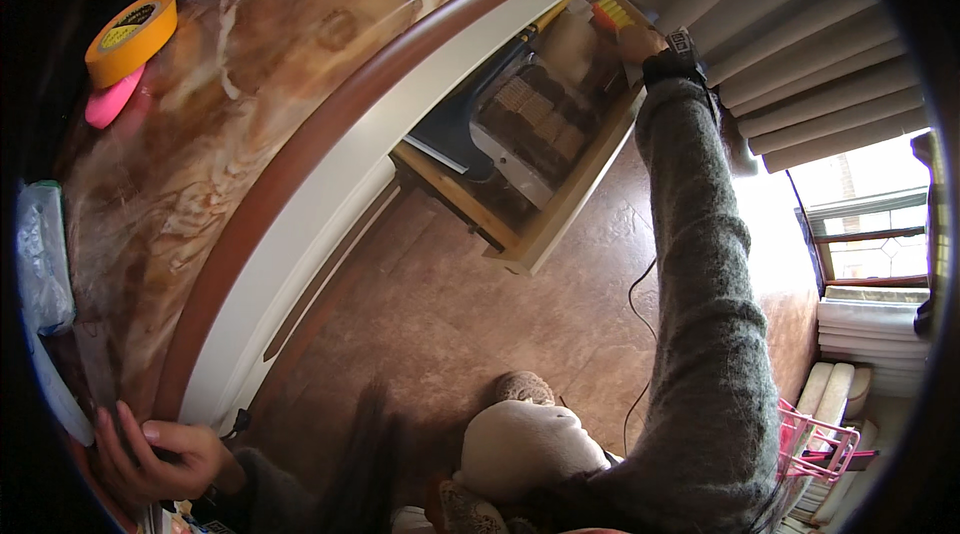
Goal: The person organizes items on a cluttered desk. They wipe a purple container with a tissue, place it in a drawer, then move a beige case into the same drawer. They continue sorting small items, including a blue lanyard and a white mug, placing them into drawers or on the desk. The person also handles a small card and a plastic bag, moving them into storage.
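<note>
My right hand [639, 44] is at the far end of an open wooden drawer [577, 181], beside a yellow and orange item [611, 13]; whether it grips this is unclear. Inside the drawer lie a black wide-bladed tool [457, 117] with a yellow handle and a clear-wrapped pack [536, 110] of brown pieces. At the lower left, my left hand [161, 459] has its fingers bent over the near end of a flat greyish strip [96, 365] on the marbled tabletop [300, 46]. Its palm is hidden, so any hold cannot be told.
A roll of orange tape [131, 38] overlaps a pink item [114, 100] on the tabletop. A clear plastic package [46, 256] lies at the left edge. A cable [637, 324] crosses the brown floor. Pleated curtains [795, 31] hang beside the drawer; a pink wire basket [817, 440] stands lower right.
</note>
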Demonstrator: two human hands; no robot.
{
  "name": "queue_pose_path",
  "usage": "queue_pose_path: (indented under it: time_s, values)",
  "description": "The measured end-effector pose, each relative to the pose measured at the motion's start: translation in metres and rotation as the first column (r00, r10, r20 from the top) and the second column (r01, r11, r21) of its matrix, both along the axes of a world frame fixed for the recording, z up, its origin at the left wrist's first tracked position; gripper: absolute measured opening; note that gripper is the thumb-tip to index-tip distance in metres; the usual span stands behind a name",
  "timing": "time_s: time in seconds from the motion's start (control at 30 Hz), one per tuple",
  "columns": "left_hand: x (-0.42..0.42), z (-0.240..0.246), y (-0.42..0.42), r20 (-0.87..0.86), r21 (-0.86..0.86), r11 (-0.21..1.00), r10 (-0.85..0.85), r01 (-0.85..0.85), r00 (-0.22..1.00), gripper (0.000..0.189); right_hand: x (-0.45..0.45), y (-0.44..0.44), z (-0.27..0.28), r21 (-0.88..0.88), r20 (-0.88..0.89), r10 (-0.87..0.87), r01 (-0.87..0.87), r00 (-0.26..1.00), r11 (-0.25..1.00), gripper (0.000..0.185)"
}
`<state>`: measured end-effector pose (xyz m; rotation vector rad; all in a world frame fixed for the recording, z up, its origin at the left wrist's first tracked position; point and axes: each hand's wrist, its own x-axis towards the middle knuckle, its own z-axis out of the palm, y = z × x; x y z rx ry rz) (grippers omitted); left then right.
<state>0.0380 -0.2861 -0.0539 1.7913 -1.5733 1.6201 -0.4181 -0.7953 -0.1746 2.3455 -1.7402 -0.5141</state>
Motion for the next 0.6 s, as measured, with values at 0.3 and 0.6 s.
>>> queue_pose_path:
  time_s: [0.3,0.6]
  values:
    - [0.001,-0.001,0.000,0.017,0.003,1.000,0.012,-0.012,1.000,0.024,-0.013,-0.020,-0.047,-0.254,-0.155,0.183,-0.218,0.971,0.942,0.043]
    - [-0.001,-0.002,0.002,-0.012,0.005,0.999,0.043,-0.043,0.999,0.023,0.010,0.000,-0.004,-0.251,0.329,0.036,0.050,0.944,0.967,0.064]
